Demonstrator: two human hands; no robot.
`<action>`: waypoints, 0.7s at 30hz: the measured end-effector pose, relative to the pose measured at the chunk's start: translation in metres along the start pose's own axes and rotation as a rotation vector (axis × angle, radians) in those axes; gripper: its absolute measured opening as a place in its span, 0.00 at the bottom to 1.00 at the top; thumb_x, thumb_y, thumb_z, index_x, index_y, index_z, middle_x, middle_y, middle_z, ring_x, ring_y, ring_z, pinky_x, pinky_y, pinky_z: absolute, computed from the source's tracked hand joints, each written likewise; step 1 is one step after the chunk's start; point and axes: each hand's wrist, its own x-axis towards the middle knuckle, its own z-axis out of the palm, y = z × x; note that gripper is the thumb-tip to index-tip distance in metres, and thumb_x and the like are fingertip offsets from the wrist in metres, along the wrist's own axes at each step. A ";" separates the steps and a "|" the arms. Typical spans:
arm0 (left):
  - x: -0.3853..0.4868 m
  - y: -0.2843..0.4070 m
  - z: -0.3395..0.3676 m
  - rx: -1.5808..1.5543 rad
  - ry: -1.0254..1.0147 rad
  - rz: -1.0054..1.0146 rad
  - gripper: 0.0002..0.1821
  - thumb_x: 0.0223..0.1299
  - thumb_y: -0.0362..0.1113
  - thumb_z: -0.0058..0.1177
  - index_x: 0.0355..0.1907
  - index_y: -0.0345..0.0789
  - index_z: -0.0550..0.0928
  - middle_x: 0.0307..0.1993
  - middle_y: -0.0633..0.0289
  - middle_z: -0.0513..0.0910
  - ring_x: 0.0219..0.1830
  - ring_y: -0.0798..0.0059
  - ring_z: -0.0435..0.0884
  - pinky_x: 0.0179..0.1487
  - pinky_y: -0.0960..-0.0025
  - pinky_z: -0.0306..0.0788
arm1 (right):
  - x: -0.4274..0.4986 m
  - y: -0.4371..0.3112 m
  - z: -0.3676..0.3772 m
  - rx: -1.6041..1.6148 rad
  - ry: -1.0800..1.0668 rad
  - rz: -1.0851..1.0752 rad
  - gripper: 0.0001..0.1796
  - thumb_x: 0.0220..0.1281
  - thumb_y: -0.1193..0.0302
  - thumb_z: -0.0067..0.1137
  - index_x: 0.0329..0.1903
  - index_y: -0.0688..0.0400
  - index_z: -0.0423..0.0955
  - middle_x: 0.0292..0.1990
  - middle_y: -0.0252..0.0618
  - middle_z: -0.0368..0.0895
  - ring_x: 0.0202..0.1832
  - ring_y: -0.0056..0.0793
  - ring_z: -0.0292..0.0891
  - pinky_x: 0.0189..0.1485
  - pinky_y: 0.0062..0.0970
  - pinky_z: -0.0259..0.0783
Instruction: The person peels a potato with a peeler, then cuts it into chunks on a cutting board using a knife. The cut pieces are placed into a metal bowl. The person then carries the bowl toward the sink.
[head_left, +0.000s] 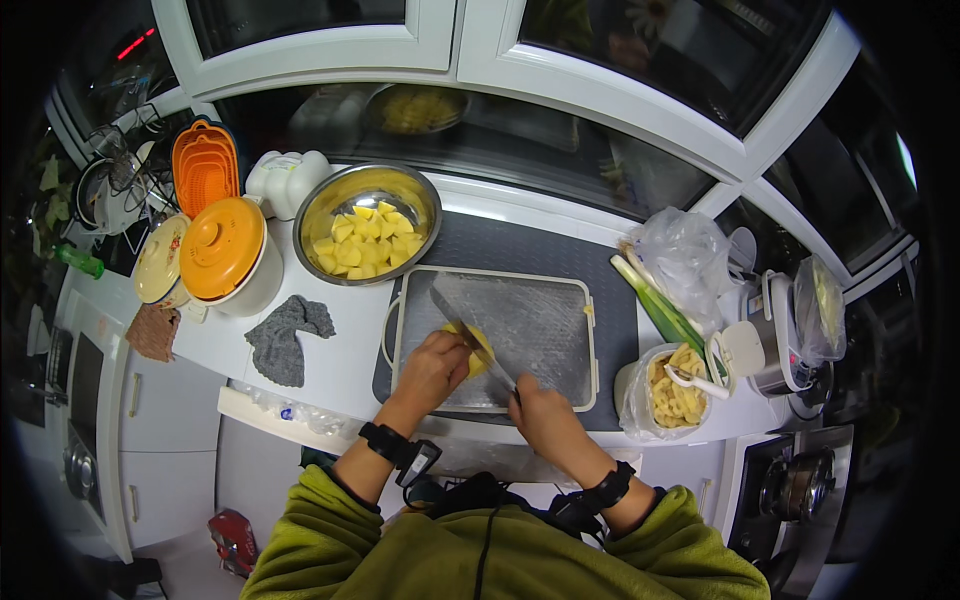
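Note:
A peeled yellow potato lies on the grey cutting board, towards its left side. My left hand holds the potato down from its left, fingers curled on it. In my right hand is the handle of a kitchen knife, whose blade slants up and left across the potato. How deep the edge sits in it I cannot tell. Behind the board's left end stands a steel bowl with many yellow potato chunks in it.
A plastic-lined bin holds peelings, with a white peeler on top. Leeks and a plastic bag lie at the right. At the left are a grey cloth, an orange-lidded pot and orange baskets.

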 end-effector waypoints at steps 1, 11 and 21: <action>0.000 0.000 0.000 -0.003 -0.002 -0.007 0.09 0.47 0.24 0.63 0.35 0.32 0.85 0.40 0.56 0.83 0.44 0.56 0.81 0.49 0.61 0.77 | 0.006 0.000 0.003 -0.005 -0.013 -0.001 0.12 0.65 0.68 0.55 0.41 0.63 0.64 0.22 0.61 0.78 0.27 0.65 0.77 0.32 0.56 0.74; -0.005 0.004 0.004 0.019 0.037 -0.004 0.10 0.47 0.25 0.64 0.35 0.32 0.84 0.42 0.57 0.83 0.45 0.56 0.81 0.50 0.61 0.77 | 0.027 -0.018 -0.003 0.007 -0.062 -0.004 0.13 0.66 0.68 0.54 0.44 0.64 0.64 0.26 0.62 0.80 0.31 0.65 0.79 0.36 0.55 0.75; -0.003 0.000 0.012 -0.006 0.047 -0.026 0.10 0.47 0.23 0.62 0.36 0.31 0.83 0.42 0.56 0.82 0.45 0.55 0.80 0.49 0.61 0.77 | -0.011 -0.008 -0.016 -0.044 -0.093 0.037 0.12 0.66 0.69 0.53 0.41 0.64 0.64 0.22 0.62 0.78 0.28 0.66 0.77 0.34 0.55 0.75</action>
